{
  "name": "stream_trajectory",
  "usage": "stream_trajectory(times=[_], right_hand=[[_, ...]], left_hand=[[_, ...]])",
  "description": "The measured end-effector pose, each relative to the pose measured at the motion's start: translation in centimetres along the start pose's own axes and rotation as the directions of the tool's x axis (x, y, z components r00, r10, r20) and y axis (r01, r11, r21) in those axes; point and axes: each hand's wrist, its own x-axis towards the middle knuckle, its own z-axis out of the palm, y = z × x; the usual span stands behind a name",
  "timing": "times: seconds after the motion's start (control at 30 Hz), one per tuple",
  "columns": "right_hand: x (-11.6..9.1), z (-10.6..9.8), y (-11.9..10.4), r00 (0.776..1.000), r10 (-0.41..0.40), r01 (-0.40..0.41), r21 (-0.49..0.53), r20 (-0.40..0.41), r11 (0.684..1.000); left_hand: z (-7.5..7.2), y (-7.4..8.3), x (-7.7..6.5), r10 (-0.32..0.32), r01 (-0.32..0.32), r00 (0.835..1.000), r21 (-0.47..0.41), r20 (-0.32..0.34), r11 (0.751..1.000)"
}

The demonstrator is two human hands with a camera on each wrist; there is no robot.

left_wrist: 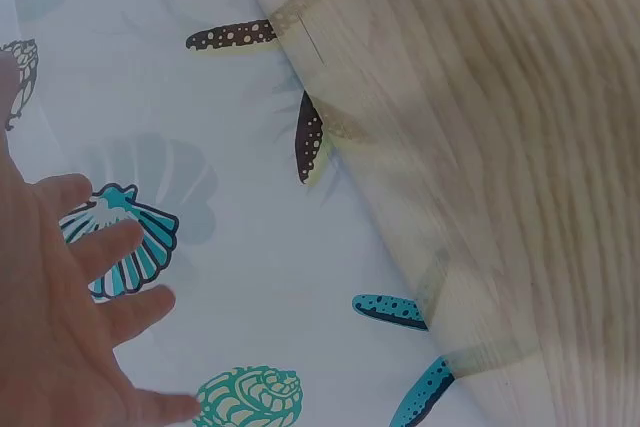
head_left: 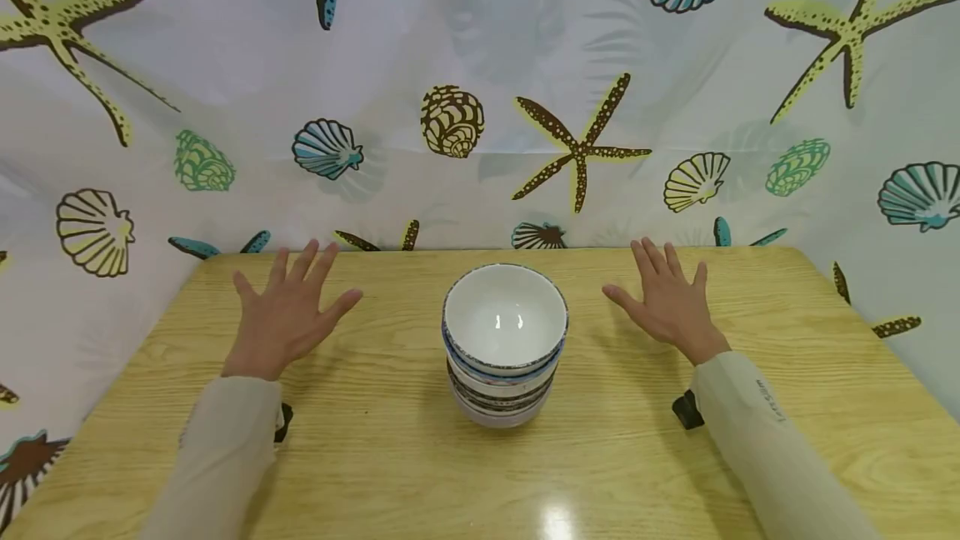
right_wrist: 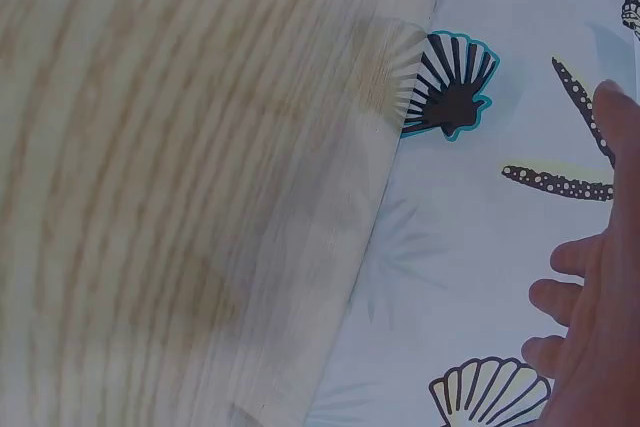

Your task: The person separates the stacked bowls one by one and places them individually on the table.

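Observation:
A stack of several bowls stands upright in the middle of the table in the head view. The top bowl is white inside with a speckled dark rim; below it show blue, brown-patterned and white bands. My left hand is held to the left of the stack, fingers spread, touching no bowl. To the right, my right hand is likewise spread and apart from the stack. Both wrist views show the hands, the left one and the right one, holding nothing, with no bowl in sight.
The bowls stand on a light wooden table. Behind it and at both sides hangs a white cloth printed with starfish and shells, meeting the table's far edge. A small black device sits at the right wrist.

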Motion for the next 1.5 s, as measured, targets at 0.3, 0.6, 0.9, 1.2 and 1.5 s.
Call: stream_trajectory(times=[0.3, 0.6, 0.9, 1.2, 1.5], right_hand=[[-1.2, -0.1, -0.4, 0.999, -0.036, 0.037, 0.103, -0.018, 0.994], [-2.5, -0.8, -2.3, 0.982, -0.163, 0.183, 0.287, -0.093, 0.940], [-3.4, -1.9, -4.3, 0.965, -0.245, 0.262, 0.393, -0.095, 0.882], [-4.2, -2.4, -6.2, 0.934, -0.341, 0.353, 0.452, -0.111, 0.819], [-4.9, -2.7, -8.2, 0.910, -0.399, 0.403, 0.487, -0.117, 0.775]], left_hand=[[-0.2, 0.2, -1.4, 0.057, -0.055, 0.998, -0.077, 0.021, 0.995], [-0.2, 1.8, -1.8, 0.179, -0.167, 0.984, -0.283, 0.016, 0.944], [-0.2, 4.0, -1.9, 0.283, -0.247, 0.959, -0.476, 0.005, 0.844], [-0.4, 6.0, -2.2, 0.346, -0.306, 0.938, -0.554, -0.035, 0.774], [-0.4, 8.0, -3.1, 0.416, -0.368, 0.907, -0.620, -0.073, 0.694]])
